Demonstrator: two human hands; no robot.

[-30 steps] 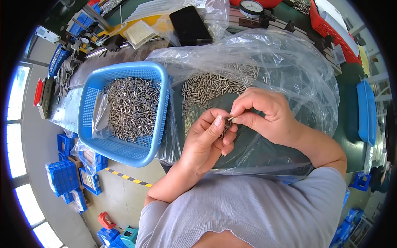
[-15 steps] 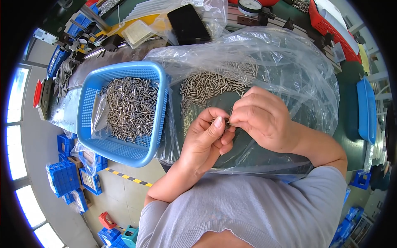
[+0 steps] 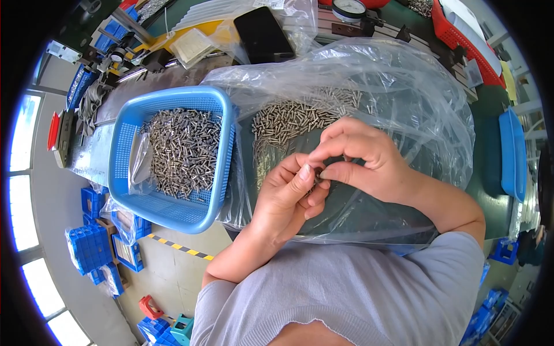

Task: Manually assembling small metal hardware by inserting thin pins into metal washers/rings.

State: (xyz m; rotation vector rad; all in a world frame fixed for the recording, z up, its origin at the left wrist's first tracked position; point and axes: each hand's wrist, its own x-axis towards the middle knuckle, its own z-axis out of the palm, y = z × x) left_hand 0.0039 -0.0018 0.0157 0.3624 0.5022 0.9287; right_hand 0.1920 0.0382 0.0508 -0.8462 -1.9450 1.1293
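A: Entry. Small metal part (image 3: 318, 177) sits pinched between both hands, over the near middle of the clear plastic bag (image 3: 404, 109). It is mostly hidden by fingertips; exact shape cannot be told.

B: Hand states?

A: Left hand (image 3: 287, 196) has thumb and forefinger closed on the part, other fingers curled under. Right hand (image 3: 362, 157) has thumb and forefinger tips pressed on the same part from the right, remaining fingers arched above it. Fingertips of the two hands touch.

B: Change against half a second ago?

A: Slight. The right hand has rolled lower so its fingers cover the part more; the left thumb now lies flatter along it. Both hands remain over the same spot on the bag.

B: Surroundings?

A: Pile of small metal pins (image 3: 294, 118) lies on the bag just beyond the hands. Left of the bag, touching it, a blue plastic basket (image 3: 173, 210) holds a heap of like pins (image 3: 182, 150). Far side: black phone (image 3: 262, 34), dial gauge (image 3: 348, 8). Right: blue tray (image 3: 512, 155), well apart.
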